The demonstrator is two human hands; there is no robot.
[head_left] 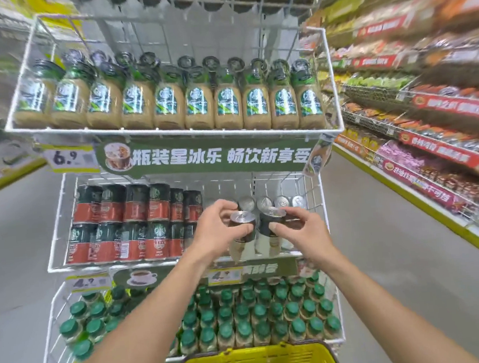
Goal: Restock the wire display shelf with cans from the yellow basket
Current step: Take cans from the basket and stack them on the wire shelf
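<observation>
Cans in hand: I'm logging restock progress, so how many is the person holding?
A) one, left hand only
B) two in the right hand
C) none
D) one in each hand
D: the left hand grips one dark can and the right hand grips a second can.

a shop; price tags [65,159], stocked aisle shelves [416,102].
</observation>
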